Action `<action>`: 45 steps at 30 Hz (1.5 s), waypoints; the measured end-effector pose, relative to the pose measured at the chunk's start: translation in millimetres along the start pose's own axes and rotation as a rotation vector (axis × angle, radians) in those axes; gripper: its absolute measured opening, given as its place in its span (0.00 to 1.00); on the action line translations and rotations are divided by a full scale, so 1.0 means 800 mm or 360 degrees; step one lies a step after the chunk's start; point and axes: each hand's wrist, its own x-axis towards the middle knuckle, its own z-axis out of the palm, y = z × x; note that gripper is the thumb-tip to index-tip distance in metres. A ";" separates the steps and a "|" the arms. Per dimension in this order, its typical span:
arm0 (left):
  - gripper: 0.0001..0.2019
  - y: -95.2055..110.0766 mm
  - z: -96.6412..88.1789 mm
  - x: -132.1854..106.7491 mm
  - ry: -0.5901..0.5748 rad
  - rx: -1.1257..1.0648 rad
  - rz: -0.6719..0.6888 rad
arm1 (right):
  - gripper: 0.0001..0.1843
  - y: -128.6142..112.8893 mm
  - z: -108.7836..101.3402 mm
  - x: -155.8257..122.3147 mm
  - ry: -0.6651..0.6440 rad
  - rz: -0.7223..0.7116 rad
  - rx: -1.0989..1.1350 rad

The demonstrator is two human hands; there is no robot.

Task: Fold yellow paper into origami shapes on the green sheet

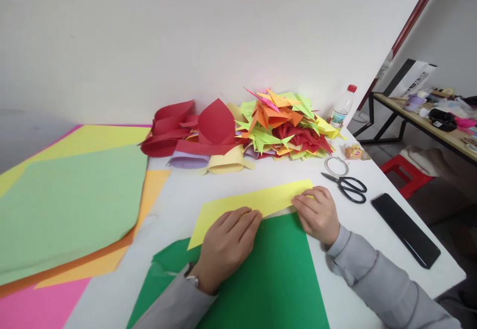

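A folded strip of yellow paper (257, 201) lies on the white table (179, 195), partly over a dark green sheet (272, 279). My left hand (227, 244) rests on the strip's lower edge near its middle, fingers together and pressed flat on the paper. Over at the strip's right end, my right hand (316, 213) has curled fingers pinching the paper's corner. Both wrists come from grey sleeves.
A pile of folded coloured paper shapes (283, 125) and rolled red, lilac and yellow sheets (197, 140) sits by the wall. Large green, yellow, orange and pink sheets (67, 205) lie left. Scissors (346, 186), a tape ring (336, 166), a black phone (405, 229) and a bottle (343, 106) lie right.
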 end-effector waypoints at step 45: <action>0.13 -0.018 -0.004 -0.007 0.0073 0.0129 -0.0121 | 0.11 0.052 0.003 -0.023 0.0168 0.0487 -0.0381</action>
